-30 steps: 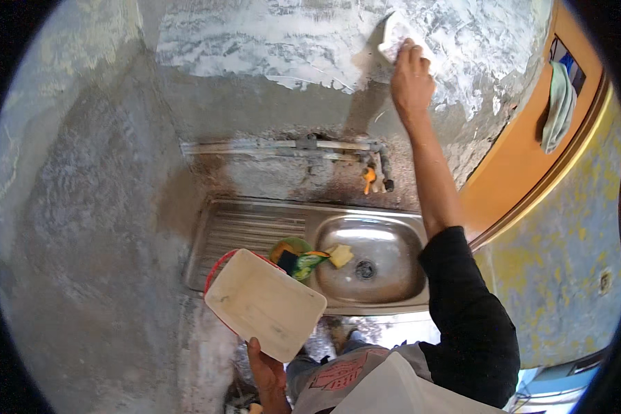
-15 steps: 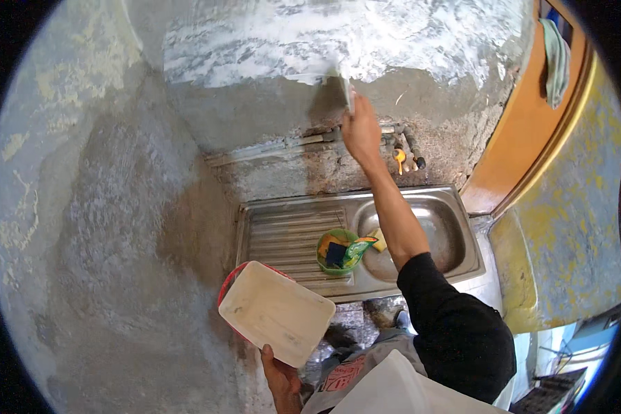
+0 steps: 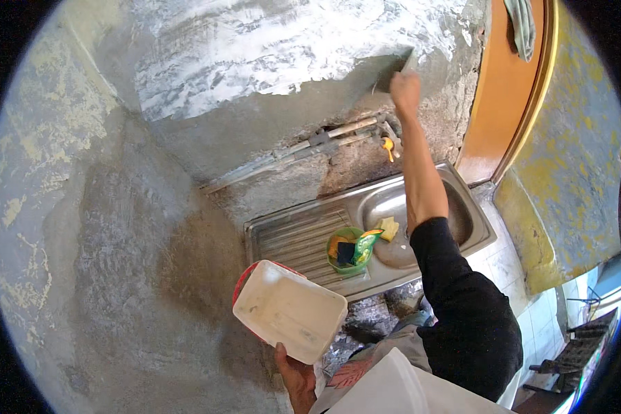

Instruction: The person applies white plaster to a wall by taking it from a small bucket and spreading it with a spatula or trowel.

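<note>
My right hand (image 3: 405, 90) grips a flat spreading tool (image 3: 408, 61) against the wall (image 3: 241, 48), just below a rough coat of white material, over bare grey render. My left hand (image 3: 293, 372) holds a pale rectangular container (image 3: 286, 307) with red along its left edge by its bottom end; the inside is pale, with some smudges. A steel sink with a drainboard (image 3: 290, 245) sits below my right forearm. On it are a green bowl (image 3: 338, 262) with sponges and a green packet, and a yellow sponge (image 3: 388, 228) at the basin's edge.
Pipes (image 3: 276, 165) and an orange tap (image 3: 388, 146) run above the sink. A grey side wall (image 3: 90, 262) is at left. At right are an orange door (image 3: 490, 103) with a hanging cloth (image 3: 519, 27), a yellow-patched wall (image 3: 566, 193) and a tiled floor (image 3: 528, 321).
My right hand first came down and left from high on the right, then moved back up and right with the tool. The view has also turned, shifting the sink rightward.
</note>
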`<control>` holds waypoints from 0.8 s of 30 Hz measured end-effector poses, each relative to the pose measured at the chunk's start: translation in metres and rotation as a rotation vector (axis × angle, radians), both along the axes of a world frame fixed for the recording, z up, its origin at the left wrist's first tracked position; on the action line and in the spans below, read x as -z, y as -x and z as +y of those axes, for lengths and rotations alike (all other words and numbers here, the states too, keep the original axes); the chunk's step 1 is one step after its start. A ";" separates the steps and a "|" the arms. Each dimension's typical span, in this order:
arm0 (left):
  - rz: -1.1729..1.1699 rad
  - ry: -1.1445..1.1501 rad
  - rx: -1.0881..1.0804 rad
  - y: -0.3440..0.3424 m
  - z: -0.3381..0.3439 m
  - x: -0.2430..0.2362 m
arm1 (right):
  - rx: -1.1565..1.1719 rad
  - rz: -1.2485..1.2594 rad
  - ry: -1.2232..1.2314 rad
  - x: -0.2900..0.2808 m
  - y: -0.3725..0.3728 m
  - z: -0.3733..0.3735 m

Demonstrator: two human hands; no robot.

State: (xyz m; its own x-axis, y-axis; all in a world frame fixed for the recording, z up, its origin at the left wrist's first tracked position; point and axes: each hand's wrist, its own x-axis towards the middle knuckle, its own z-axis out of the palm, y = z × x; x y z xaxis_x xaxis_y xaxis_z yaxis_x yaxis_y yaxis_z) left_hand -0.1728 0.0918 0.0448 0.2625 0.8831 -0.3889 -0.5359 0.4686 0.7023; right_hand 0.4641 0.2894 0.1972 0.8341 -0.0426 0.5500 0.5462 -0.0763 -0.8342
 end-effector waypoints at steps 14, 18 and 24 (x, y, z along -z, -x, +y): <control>-0.026 0.014 -0.096 0.005 0.002 0.006 | 0.044 -0.066 0.089 0.015 -0.008 -0.014; -0.004 0.023 -0.122 0.010 -0.005 0.002 | 0.134 -0.049 0.093 -0.040 0.001 0.029; -0.054 0.015 -0.228 0.014 -0.021 -0.007 | 0.084 -0.277 0.133 -0.141 0.169 0.127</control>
